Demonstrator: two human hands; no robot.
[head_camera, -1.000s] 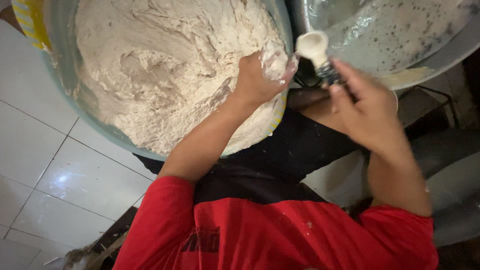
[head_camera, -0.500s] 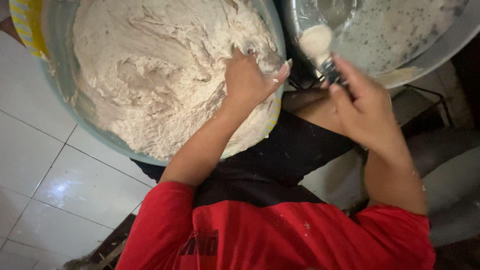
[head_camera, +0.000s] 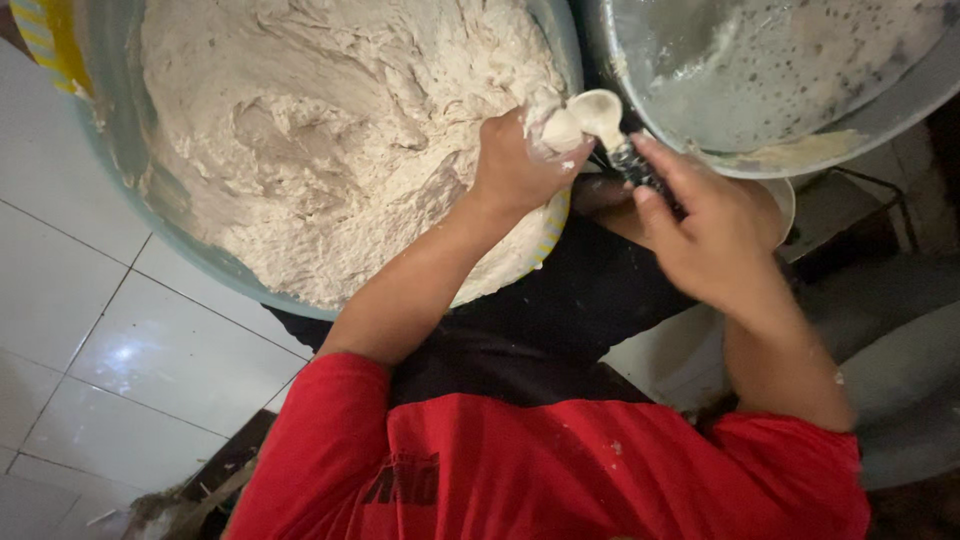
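Note:
A large pale bowl (head_camera: 108, 168) holds a big mass of sticky white dough (head_camera: 330, 130). My left hand (head_camera: 512, 168) is at the bowl's right rim, fingers closed around a small lump of dough (head_camera: 557, 130). This lump touches the bowl of a spoon (head_camera: 600, 108) coated in dough. My right hand (head_camera: 712, 228) grips the spoon's dark handle, just right of the left hand and below a metal pan. Both forearms reach out from red sleeves.
A wide metal pan (head_camera: 790, 80) with a thin wet, speckled film stands at the upper right, next to the dough bowl. White floor tiles (head_camera: 90, 330) lie to the left. A grey surface (head_camera: 900, 340) lies at the right.
My left hand came out of the dough mass and moved right to the rim with a lump of dough, meeting the spoon. My right hand kept the spoon nearly still.

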